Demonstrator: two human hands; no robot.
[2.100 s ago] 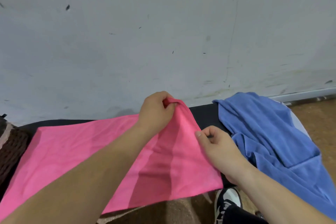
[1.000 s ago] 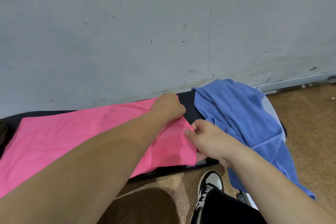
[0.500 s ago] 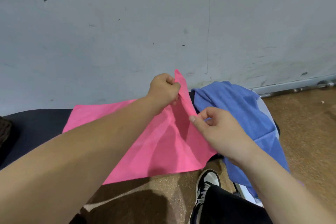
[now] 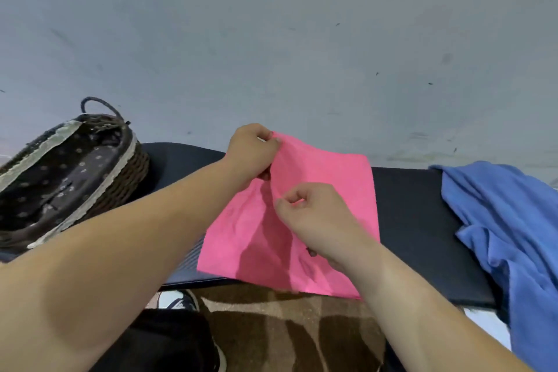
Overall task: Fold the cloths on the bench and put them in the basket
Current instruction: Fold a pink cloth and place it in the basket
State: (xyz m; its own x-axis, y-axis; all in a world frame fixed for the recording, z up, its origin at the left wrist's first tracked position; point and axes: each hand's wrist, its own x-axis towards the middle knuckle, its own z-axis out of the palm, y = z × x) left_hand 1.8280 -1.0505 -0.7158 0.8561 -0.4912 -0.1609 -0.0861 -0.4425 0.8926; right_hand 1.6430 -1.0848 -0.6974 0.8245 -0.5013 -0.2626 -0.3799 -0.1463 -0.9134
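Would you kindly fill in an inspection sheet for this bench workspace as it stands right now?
Surface: black bench, set against the wall.
Job's things: pink cloth mid-fold on the bench, far corner lifted, near edge overhanging. Blue cloth crumpled at the right end, hanging over the edge. Wicker basket at the left end, lined, with no pink or blue cloth in it.
Clutter: nothing seen.
Grippers: left hand pinches the pink cloth's raised corner; right hand pinches the cloth nearer the person.
Cables: nothing seen.
Surroundings: marked grey wall, brown patterned floor, a shoe below the bench.
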